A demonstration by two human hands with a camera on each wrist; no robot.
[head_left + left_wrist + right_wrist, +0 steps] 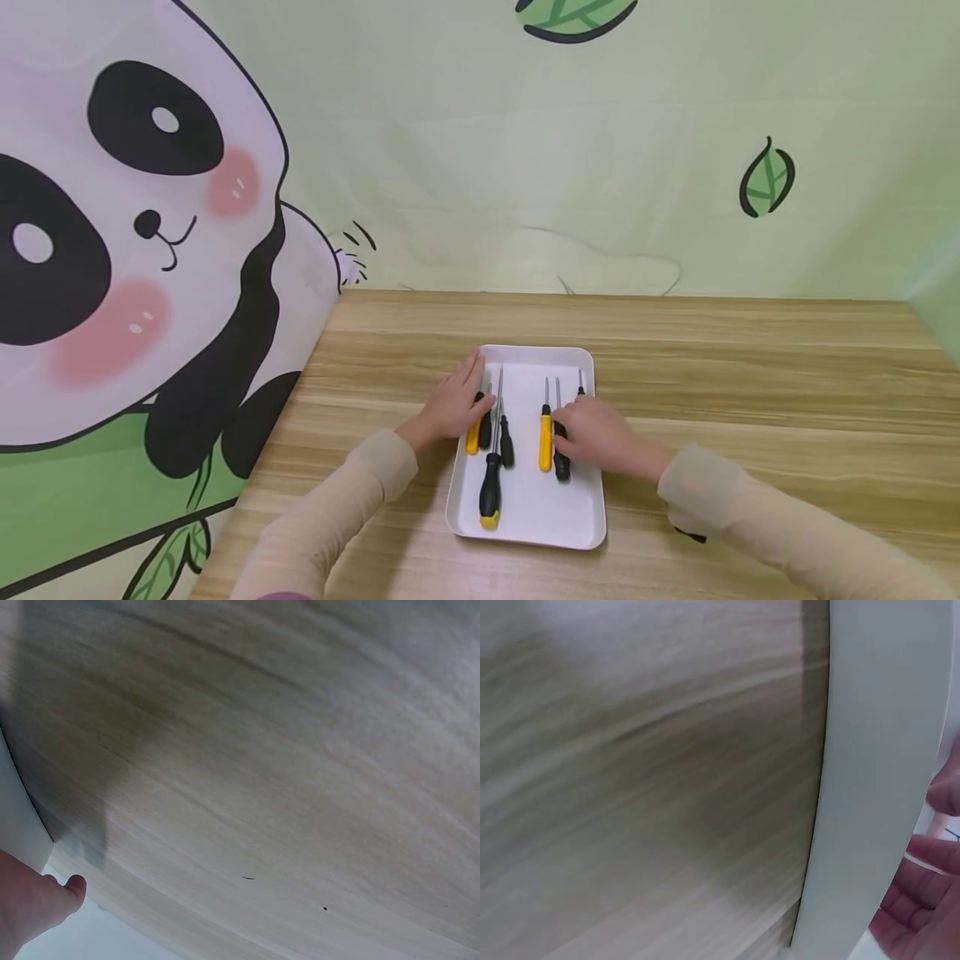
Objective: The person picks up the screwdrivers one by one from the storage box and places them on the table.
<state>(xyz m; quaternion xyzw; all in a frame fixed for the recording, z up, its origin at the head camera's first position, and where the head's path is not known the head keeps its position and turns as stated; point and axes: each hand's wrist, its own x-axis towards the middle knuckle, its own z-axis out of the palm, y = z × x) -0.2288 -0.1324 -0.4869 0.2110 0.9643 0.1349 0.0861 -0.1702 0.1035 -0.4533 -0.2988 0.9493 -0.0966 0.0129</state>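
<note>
A white tray (pixel 534 533) on the wooden table holds several screwdrivers. My left hand (pixel 452 402) rests along its left rim, fingers extended forward and thumb over the inside. Beside that hand lie a yellow-handled screwdriver (pixel 472 437), two with black handles, and a long black-and-yellow screwdriver (pixel 490 492). My right hand (pixel 596 429) reaches over the right rim and pinches a black screwdriver (pixel 562 468) at its handle. A yellow screwdriver (pixel 545 442) lies just left of it. Another screwdriver's tip (pixel 581 382) shows beyond the right hand, its handle hidden.
The wooden table (pixel 750 375) extends around the tray. Behind it hangs a pale green cloth (pixel 675 167) printed with a panda and leaves. A small dark object (pixel 690 535) shows partly from under the right sleeve.
</note>
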